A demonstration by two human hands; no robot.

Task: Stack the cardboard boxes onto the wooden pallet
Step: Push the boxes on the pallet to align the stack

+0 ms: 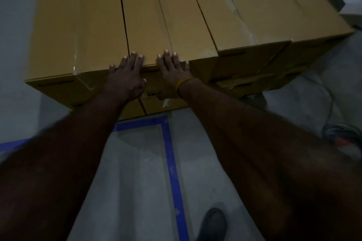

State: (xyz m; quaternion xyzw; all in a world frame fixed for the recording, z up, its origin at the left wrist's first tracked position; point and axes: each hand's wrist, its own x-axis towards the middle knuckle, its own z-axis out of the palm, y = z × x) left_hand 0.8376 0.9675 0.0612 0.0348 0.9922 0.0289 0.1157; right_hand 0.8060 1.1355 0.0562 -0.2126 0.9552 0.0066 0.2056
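**Entry: long cardboard boxes, top tier, near-end alignment**

**Key relation.** The middle box (148,25) lies dead ahead of both hands, its long axis running from 6 o'clock, at the person, away to 12 o'clock. Both palms sit on its near top edge. The left hand (127,76) is at the seam with the left box (78,25); the right hand (173,72) is just beside it at 3 o'clock. Neither is nearer; they are level. Any push would, by my judgement, travel along the long axis toward 12 o'clock.

**Grip.** Both hands flat, fingers straight and spread, pressing on cardboard; nothing is clasped. The right thumb seems to reach down the end face, though the dim light leaves that unsure.

**Count.**
- Top-tier boxes: four seen, counting the right box (205,15) and the far-right box (284,6), both at 2 o'clock.
- Lower-tier boxes: ends show beneath; number cannot be told.
- Wooden pallet: hidden under the stack.
- Hands: two.
- Yellow wristband (183,82): one, on the right wrist.
- Blue tape lines (170,162) on the floor (137,182): one corner, at 6 o'clock.
- Shoe (212,223): one.
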